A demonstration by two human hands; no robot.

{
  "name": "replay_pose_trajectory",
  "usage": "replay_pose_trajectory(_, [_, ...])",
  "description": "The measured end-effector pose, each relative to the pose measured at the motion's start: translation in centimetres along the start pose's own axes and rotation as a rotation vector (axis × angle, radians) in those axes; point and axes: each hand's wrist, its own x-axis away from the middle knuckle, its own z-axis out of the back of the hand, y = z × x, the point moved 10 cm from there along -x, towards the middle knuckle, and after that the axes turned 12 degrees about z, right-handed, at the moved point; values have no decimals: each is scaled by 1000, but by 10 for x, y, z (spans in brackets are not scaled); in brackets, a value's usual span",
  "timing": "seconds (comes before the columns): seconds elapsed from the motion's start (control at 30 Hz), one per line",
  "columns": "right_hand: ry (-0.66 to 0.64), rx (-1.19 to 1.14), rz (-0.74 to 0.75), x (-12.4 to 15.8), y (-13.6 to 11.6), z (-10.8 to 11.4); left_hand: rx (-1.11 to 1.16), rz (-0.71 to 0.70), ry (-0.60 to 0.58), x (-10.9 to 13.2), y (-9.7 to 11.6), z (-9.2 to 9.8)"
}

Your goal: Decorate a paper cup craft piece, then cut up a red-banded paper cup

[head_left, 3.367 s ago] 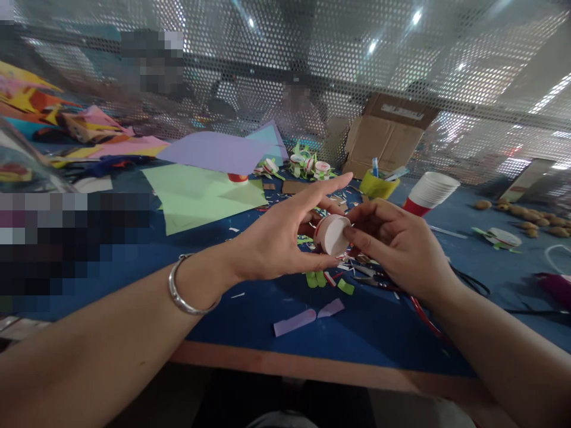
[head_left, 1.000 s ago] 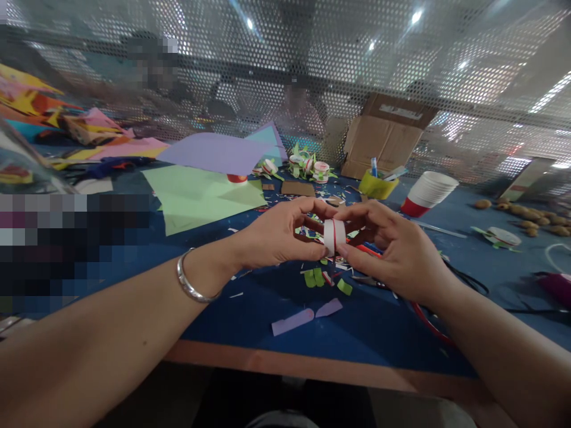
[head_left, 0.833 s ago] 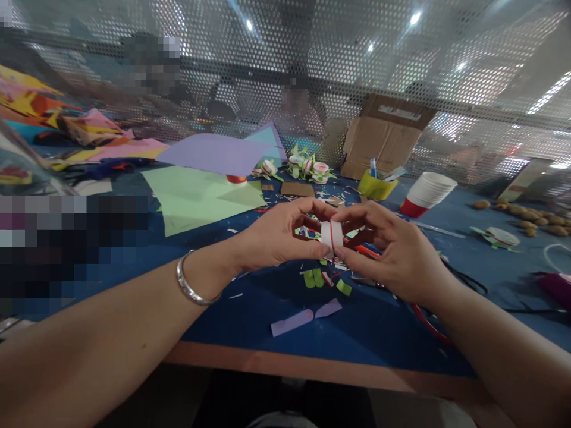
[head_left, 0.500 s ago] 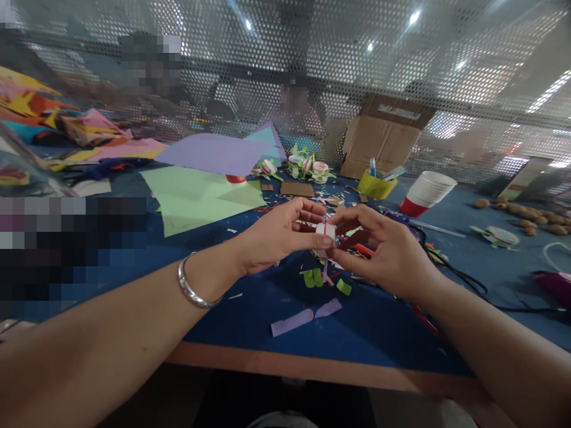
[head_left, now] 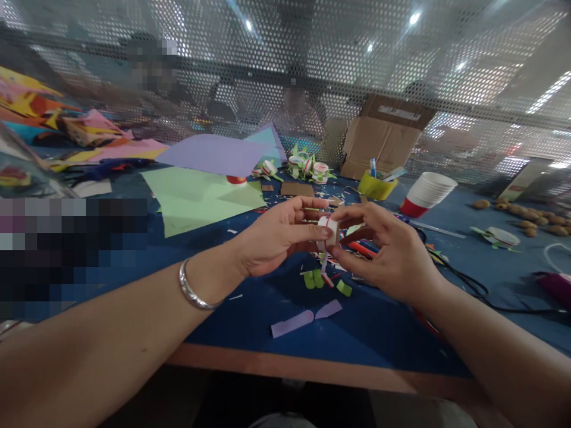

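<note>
Between both hands, above the table, is a small white paper-cup piece (head_left: 331, 235) with a red line across it and a narrow purple strip hanging below. My left hand (head_left: 279, 235) grips it from the left, thumb on its near side. From the right, the fingertips of my right hand (head_left: 386, 249) pinch its other edge. Green paper bits (head_left: 313, 279) and colourful scraps lie beneath. Nearer to me, two purple paper pieces (head_left: 292, 324) rest on the blue table (head_left: 241, 333).
Behind the hands are green paper (head_left: 200, 199), a purple sheet (head_left: 212, 153), several cup-and-paper crafts (head_left: 320, 172) and a yellow holder (head_left: 377, 185). Stacked paper cups (head_left: 428, 193) lean at right, near a black cable (head_left: 464, 279). A cardboard box (head_left: 383, 139) stands against the perforated screen.
The white cup piece has turned slightly in the fingers, and its purple strip has shifted. My left thumb has moved a little up the piece. The table items stay put.
</note>
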Motion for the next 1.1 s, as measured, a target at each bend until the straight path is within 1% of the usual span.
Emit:
replay_pose_trajectory(0.27, [19, 53, 40, -3, -9, 5, -10, -118, 72, 3, 7, 0])
replay_pose_trajectory(0.5, [29, 67, 79, -4, -14, 4, -7, -134, 119, 6, 8, 2])
replay_pose_trajectory(0.9, [53, 92, 127, -5, -19, 8, 7, -155, 131, 9, 11, -2])
replay_pose_trajectory(1.1, [42, 103, 144, -5, -20, 7, -29, -172, 152, 9, 11, 0])
